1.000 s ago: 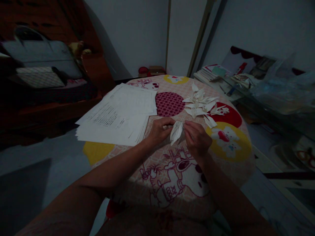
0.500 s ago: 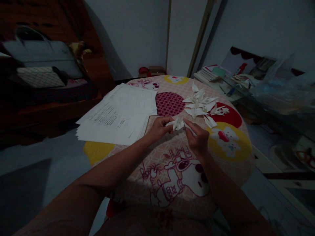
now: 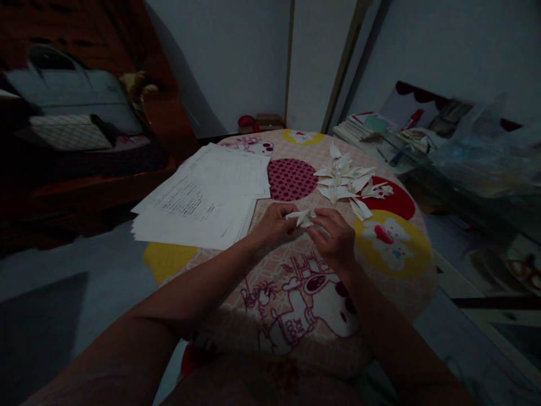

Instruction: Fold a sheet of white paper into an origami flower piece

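A white folded paper flower (image 3: 304, 217), with pointed, curled petals, is held over the near middle of the round table. My left hand (image 3: 276, 221) pinches its left end between thumb and fingers. On the other side, my right hand (image 3: 335, 234) has its thumb and fingertips closed on the flower's right part, covering that end. Beyond my right hand lies a cluster of similar folded paper flowers (image 3: 338, 179). To the left of my left hand is a stack of printed paper sheets (image 3: 203, 192), its edges uneven.
A patterned cloth (image 3: 296, 307) with cartoon figures covers the table. At the right stands a glass-topped shelf with a clear plastic bag (image 3: 477, 152) and a pile of papers (image 3: 357, 125). A wooden bench at the left holds a pale handbag (image 3: 76, 96).
My right hand has shifted slightly left, and its fingers now curl over the flower's right part. The flower looks turned a little. My left hand stays nearly where it was.
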`<state>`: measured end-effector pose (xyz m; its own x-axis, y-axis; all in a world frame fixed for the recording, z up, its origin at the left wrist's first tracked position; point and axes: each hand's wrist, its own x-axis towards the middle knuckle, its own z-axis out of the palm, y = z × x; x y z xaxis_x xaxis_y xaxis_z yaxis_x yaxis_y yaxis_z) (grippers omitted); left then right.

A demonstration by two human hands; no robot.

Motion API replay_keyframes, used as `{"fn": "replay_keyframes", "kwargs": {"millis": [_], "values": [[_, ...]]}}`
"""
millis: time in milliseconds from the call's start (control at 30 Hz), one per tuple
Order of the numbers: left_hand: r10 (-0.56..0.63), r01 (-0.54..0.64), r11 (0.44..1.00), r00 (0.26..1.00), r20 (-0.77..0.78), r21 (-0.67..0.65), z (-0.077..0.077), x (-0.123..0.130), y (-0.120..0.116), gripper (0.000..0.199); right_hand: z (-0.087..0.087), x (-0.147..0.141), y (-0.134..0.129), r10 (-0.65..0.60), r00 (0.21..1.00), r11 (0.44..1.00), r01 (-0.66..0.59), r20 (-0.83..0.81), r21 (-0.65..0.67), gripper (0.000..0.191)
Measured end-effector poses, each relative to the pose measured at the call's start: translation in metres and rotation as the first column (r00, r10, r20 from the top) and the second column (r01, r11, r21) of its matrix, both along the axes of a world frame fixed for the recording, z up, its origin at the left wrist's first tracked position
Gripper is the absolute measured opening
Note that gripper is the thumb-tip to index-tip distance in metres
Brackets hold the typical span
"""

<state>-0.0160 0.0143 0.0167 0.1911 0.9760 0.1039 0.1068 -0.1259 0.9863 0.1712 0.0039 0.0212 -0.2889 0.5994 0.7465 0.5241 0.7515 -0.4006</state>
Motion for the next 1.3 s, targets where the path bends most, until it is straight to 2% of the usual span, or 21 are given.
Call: {"fn": "replay_keyframes", "kwargs": {"millis": [167,267,367,467,567,700,800,900,1000,1067,1200,1300], "values": [[-0.004,0.005,1.000,1.000,0.025,-0.017,0.005,0.004,-0.006,0.021,0.002,-0.003,-0.002,-0.044,0.999,0.999,0.043,0.029,0.033,0.018],[-0.001,0.003,0.999,0.999,0.049,-0.047,0.007,0.007,-0.010,0.022,0.004,-0.003,-0.002,-0.080,0.996,0.997,0.080,0.030,0.002,0.024],[-0.026,0.032,0.997,0.995,0.091,-0.065,0.005,0.009,-0.010,0.026,0.006,-0.002,-0.002,-0.101,0.994,0.991,0.097,-0.035,-0.095,0.029],[-0.060,0.073,0.993,0.989,0.137,-0.091,0.003,0.007,-0.008,0.031,0.006,0.001,-0.001,-0.150,0.971,0.965,0.103,-0.185,-0.242,0.036],[-0.072,0.087,0.992,0.986,0.151,-0.092,0.003,0.004,-0.006,0.033,0.006,0.002,-0.001,-0.214,0.918,0.917,0.070,-0.335,-0.393,0.039],[-0.089,0.105,0.991,0.982,0.168,-0.087,0.005,0.002,-0.005,0.033,0.006,0.001,0.000,-0.300,0.835,0.863,0.032,-0.461,-0.504,0.037],[-0.081,0.110,0.984,0.976,0.203,-0.137,0.007,0.001,-0.004,0.028,0.006,-0.001,0.002,-0.349,0.760,0.815,-0.042,-0.549,-0.578,0.034],[-0.061,0.130,0.964,0.958,0.280,-0.234,0.006,0.001,-0.002,0.022,0.004,-0.005,0.005,-0.375,0.675,0.741,-0.195,-0.636,-0.643,0.029],[-0.048,0.165,0.935,0.936,0.348,-0.315,0.005,0.001,0.000,0.018,0.002,-0.008,0.007,-0.377,0.601,0.688,-0.329,-0.705,-0.647,0.024],[-0.035,0.170,0.925,0.929,0.369,-0.340,0.005,0.001,0.001,0.020,0.000,-0.009,0.008,-0.356,0.580,0.659,-0.400,-0.733,-0.637,0.021],[-0.023,0.126,0.953,0.938,0.347,-0.275,0.009,0.004,-0.003,0.024,-0.006,-0.004,0.014,-0.299,0.558,0.619,-0.504,-0.774,-0.603,0.017],[-0.017,0.049,0.992,0.964,0.265,-0.114,0.016,0.007,-0.012,0.026,-0.014,0.000,0.020,-0.267,0.530,0.644,-0.523,-0.805,-0.558,0.016]]}}
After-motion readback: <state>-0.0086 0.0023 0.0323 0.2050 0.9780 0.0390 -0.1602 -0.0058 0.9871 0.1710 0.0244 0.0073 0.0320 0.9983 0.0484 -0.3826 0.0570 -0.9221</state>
